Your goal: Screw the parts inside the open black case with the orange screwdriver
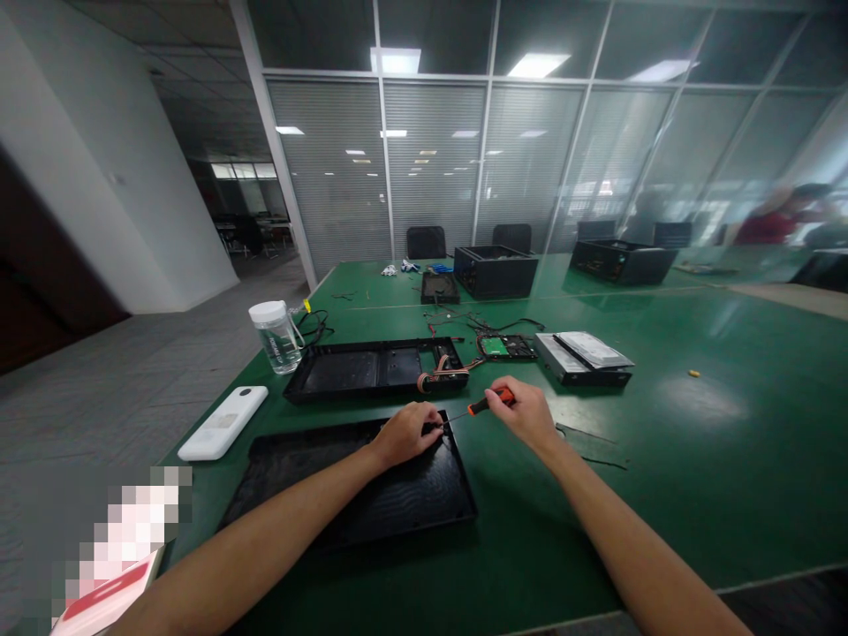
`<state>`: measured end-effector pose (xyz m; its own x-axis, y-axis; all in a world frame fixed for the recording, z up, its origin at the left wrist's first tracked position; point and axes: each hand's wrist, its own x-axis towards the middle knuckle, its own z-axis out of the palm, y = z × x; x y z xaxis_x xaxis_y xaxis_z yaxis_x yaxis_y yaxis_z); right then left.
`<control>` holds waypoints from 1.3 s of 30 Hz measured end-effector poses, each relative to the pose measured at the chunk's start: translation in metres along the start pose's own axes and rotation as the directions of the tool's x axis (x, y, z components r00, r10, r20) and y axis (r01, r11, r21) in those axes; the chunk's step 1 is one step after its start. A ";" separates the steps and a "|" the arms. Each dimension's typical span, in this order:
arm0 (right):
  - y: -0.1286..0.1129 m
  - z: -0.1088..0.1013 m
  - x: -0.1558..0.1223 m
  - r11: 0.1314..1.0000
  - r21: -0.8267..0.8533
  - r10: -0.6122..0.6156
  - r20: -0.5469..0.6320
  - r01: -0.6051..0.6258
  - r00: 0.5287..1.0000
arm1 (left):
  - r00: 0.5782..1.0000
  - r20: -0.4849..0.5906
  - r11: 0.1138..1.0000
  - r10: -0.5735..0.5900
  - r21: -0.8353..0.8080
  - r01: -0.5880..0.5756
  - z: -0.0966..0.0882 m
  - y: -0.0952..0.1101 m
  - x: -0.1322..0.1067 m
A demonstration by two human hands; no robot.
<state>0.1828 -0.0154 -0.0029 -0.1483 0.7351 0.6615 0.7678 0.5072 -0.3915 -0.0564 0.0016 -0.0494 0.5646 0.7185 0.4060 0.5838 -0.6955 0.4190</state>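
In the head view my right hand point(523, 411) is wrapped round the orange and black handle of a screwdriver point(480, 405). The shaft points left, and its tip meets the top right corner of a shallow black plastic casing point(371, 495). At that corner my left hand point(409, 433) has its fingers pinched together near the tip. Whatever they hold there is too small and hidden to name. Just beyond lies a second black casing point(344, 371) with striped wires point(437, 375) at its right end.
A clear bottle point(282, 340) and a white oblong device point(225, 424) stand at the left table edge. A green circuit board point(495, 346) and a silver-topped drive point(583, 355) lie beyond my right hand. Black boxes point(495, 272) stand farther back. A person point(775, 216) is at the far right.
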 end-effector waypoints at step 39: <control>-0.034 -0.020 0.029 0.940 -0.309 -0.062 0.259 0.144 0.964 | 0.999 -0.009 1.000 0.031 0.006 -0.031 0.001 -0.002 -0.001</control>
<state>0.1646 -0.0201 0.0422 -0.3523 0.7934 0.4964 0.8929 0.4438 -0.0756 -0.0577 0.0021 -0.0510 0.5774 0.6967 0.4257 0.5697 -0.7173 0.4011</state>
